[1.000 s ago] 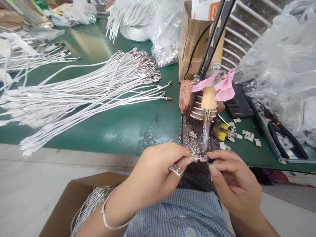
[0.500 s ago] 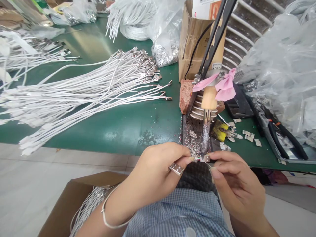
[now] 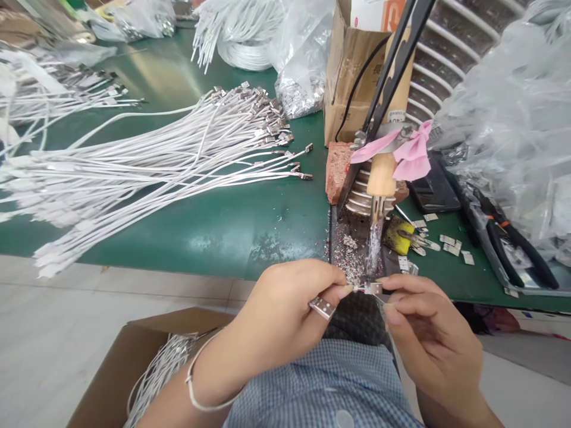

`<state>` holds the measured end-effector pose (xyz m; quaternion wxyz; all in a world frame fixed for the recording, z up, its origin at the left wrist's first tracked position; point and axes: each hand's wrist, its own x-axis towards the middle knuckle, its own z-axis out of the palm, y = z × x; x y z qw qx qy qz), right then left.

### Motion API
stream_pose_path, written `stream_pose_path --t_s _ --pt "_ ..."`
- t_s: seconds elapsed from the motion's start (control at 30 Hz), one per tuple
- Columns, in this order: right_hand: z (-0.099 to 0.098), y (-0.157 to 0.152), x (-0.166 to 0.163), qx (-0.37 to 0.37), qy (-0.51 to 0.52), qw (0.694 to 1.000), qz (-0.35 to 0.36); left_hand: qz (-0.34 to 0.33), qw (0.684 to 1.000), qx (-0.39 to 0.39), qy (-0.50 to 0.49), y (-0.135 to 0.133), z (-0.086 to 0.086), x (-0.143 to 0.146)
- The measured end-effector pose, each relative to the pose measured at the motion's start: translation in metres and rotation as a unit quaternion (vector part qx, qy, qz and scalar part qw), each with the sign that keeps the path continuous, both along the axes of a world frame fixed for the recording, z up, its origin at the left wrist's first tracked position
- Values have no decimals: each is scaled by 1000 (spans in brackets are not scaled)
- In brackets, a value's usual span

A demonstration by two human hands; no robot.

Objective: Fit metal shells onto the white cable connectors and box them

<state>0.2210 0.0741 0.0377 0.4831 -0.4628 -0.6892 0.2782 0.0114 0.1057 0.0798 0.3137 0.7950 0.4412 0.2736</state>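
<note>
My left hand [image 3: 285, 309] is closed, thumb and forefinger pinching a cable end whose thin coloured wires meet a small metal USB plug [image 3: 375, 288]. A second USB plug [image 3: 322, 307] pokes out from under the same fingers. My right hand [image 3: 435, 333] touches the far end of the first plug with a fingertip and pinches a thin wire [image 3: 379, 299], which looks like solder. Right above the joint, a soldering iron [image 3: 377, 226] with a wooden handle hangs tip down, tied with a pink cloth strip [image 3: 410, 160]. Whether its tip touches the wires I cannot tell.
White cables [image 3: 178, 154] with USB plugs spread over the green table [image 3: 214, 238]. A brick [image 3: 338, 172], a yellow sponge [image 3: 404, 236], loose plugs [image 3: 450, 245] and pliers [image 3: 513, 238] surround the iron. Below left stands a cardboard box [image 3: 111, 362] of cables.
Both hands stay in nearly the same pose under the iron. The whole view has shifted slightly; the plug and wires remain held at the tip.
</note>
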Motion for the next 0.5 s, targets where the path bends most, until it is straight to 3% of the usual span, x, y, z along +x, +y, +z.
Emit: stream_pose_path --t_s 0.5 --pt "-2 0 -1 -1 5 1000 1 1 1000 7 -20 -1 1 -1"
